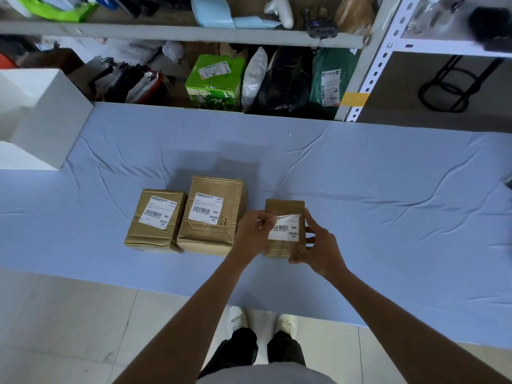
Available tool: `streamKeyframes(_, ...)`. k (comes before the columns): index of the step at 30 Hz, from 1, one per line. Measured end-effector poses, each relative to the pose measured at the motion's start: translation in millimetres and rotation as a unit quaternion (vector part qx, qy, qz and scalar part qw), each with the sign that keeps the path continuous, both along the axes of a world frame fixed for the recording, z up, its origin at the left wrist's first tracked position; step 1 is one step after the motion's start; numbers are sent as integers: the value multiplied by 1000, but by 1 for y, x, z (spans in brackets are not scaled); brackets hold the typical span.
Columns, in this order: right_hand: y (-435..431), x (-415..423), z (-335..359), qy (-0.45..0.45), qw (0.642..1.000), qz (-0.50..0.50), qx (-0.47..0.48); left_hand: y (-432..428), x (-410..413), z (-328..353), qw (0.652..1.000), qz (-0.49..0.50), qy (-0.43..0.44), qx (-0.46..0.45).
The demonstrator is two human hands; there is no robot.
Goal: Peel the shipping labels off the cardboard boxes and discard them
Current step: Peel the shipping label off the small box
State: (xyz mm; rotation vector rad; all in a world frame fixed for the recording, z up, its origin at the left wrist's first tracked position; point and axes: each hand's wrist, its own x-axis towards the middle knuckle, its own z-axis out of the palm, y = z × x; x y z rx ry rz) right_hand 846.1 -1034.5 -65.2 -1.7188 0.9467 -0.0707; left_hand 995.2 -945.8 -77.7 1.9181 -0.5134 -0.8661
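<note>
- Head view: the left hand (253,231) pinches the shipping label (288,231) at its lifted top corner. The right hand (318,245) grips the small cardboard box (285,207), bracing it against the pull.
- The middle box (213,217) and leftmost box (156,220) sit on the worktop (388,189), labels still stuck.

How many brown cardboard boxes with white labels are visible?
3. The left box and the larger middle box stand side by side on the table; the small right box is gripped by the right hand, its label pinched by the left hand. The shelf may hide others.
</note>
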Motion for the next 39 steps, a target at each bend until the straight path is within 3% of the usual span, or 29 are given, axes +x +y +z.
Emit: streamKeyframes(39,-3,-1,0,3,1000,0,1,1,2,4,999,-21,49,-13)
